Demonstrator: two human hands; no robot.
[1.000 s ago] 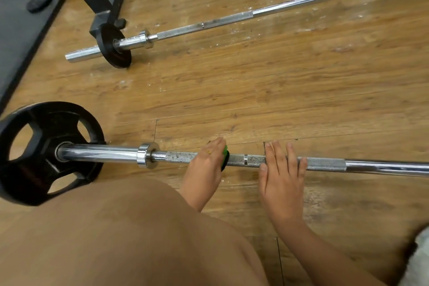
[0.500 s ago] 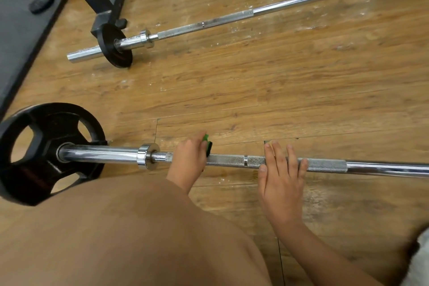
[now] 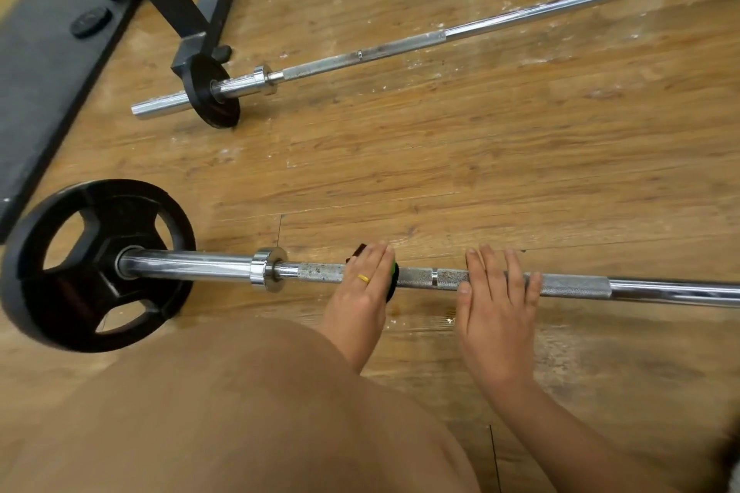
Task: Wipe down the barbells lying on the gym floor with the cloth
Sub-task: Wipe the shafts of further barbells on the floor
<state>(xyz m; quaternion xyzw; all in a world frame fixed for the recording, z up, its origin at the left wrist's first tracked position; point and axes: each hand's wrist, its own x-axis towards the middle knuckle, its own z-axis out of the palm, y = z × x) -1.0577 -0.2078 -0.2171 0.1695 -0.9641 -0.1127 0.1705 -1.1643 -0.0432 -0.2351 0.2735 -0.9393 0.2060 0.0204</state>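
Green-edged cloth [image 3: 394,279] sits pressed on the speckled knurling of the near barbell [image 3: 576,286], under the straight fingers [image 3: 376,258] of my left hand [image 3: 362,288], just right of the collar [image 3: 266,269]. My right hand [image 3: 496,304] lies flat across the bar nearby, fingers relaxed; bare wooden floor [image 3: 440,172] separates it from the far barbell [image 3: 400,48].

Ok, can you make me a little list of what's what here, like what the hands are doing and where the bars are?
place: wooden gym floor
near barbell: lies across the floor, big black plate at its left end
left hand: presses a green cloth onto the near barbell's rough grip part
right hand: rests flat on the same bar, holds nothing
far barbell: lies farther off, small black plate on it, nobody touches it
ring: gold, on the left hand
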